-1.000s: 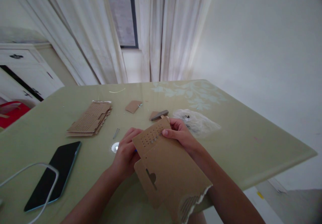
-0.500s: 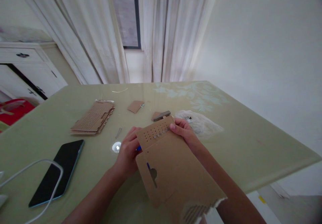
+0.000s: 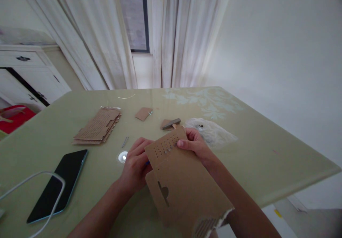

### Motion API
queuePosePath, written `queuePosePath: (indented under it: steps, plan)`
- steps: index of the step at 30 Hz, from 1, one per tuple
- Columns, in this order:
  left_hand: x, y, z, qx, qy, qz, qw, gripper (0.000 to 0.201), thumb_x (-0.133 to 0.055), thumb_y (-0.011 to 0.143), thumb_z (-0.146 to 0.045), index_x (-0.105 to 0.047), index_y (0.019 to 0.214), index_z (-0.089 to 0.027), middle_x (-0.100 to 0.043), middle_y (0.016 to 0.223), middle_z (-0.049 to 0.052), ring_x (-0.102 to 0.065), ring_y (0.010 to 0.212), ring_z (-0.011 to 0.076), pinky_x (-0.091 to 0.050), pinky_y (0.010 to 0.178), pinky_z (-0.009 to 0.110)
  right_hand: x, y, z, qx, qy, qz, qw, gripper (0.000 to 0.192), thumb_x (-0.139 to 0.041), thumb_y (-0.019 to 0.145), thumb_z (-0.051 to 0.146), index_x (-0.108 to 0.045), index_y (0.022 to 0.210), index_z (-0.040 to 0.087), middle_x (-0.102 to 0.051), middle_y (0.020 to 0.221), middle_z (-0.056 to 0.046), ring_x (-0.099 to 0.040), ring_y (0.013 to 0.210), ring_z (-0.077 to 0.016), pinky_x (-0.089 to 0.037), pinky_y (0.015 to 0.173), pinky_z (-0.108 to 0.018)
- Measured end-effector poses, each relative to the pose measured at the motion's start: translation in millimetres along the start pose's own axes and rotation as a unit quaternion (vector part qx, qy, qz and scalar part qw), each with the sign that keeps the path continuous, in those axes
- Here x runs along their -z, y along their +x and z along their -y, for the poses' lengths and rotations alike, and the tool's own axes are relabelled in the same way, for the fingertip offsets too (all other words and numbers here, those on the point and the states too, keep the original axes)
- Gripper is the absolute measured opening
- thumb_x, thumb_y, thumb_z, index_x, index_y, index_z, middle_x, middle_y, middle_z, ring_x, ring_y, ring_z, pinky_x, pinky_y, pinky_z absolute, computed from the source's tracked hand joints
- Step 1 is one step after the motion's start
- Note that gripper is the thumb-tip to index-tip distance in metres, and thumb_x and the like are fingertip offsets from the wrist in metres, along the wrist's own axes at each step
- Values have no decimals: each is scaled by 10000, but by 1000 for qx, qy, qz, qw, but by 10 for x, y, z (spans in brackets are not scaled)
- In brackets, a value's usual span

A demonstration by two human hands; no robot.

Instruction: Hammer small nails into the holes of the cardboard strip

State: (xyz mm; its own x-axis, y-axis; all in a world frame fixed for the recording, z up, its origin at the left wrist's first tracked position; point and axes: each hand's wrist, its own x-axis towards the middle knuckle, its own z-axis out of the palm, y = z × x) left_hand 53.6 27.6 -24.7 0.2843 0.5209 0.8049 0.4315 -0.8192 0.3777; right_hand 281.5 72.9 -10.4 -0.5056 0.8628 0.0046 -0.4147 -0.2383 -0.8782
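Observation:
Over the table I hold a brown cardboard piece [image 3: 184, 174] with rows of small holes near its top, a slot with a round cut-out and a torn lower edge. My right hand [image 3: 196, 143] is closed on its upper right side, thumb on the front and fingers behind. Small grey bits sit in a row of holes beside that thumb. At the upper left edge is my left hand [image 3: 137, 163], its fingers curled partly behind the cardboard. A sliver of a blue object [image 3: 148, 162] shows by these fingers; the rest is hidden.
Beyond the hands lie a grey bar-shaped piece [image 3: 171, 124], a clear plastic bag [image 3: 213, 133] and a small cardboard square [image 3: 143, 113]. Leftward are stacked perforated cardboard sheets [image 3: 97, 125], thin metal pins [image 3: 125, 141], a white disc [image 3: 122, 156], a phone [image 3: 58, 184] and a white cable [image 3: 62, 186].
The cardboard has tilted and shifted slightly. My right thumb has slid a little left and down across its front. Blue no longer shows through the slot, and less shows by my left hand.

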Motion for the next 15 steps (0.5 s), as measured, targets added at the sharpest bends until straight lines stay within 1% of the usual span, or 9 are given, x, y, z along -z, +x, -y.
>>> queuePosePath:
  steps: [5,8,11,13,15]
  plan:
    - [1,21,-27,-10,10,-2,1000,355,-581,1032,-197,-570,678,-219,-601,689,40,-587,760,219,-494,683,337,10,-1,-6,-4,5,0,1000,376,-1022,697,360,-855,968,160,-825,794,-66,-787,647,-191,-624,608,-243]
    - [8,-1,-20,-22,27,-5,999,356,-559,1064,-242,-591,710,-214,-666,774,71,-603,797,224,-499,702,348,-3,-9,-2,-3,10,5,1000,356,-1025,691,342,-850,945,165,-830,805,-63,-786,645,-185,-628,609,-240]
    - [22,-34,2,-63,80,-10,995,317,-520,1090,-278,-649,810,-205,-740,893,113,-614,821,238,-486,701,374,-19,-15,-2,-7,9,6,1000,342,-1025,690,317,-843,939,169,-839,832,-63,-789,661,-186,-631,611,-239]
    - [33,-43,9,-96,111,-13,989,308,-500,1099,-290,-662,852,-202,-760,924,123,-619,814,242,-481,691,384,-24,-21,-4,-13,3,2,1000,343,-1027,689,306,-841,942,167,-843,848,-65,-789,665,-184,-630,609,-236]
    - [42,-39,2,-107,123,-11,987,308,-486,1103,-297,-656,862,-206,-769,955,124,-626,814,242,-489,685,389,-22,-29,-7,-15,-5,-3,1000,355,-1035,677,300,-838,939,164,-847,865,-67,-787,662,-180,-628,603,-231]
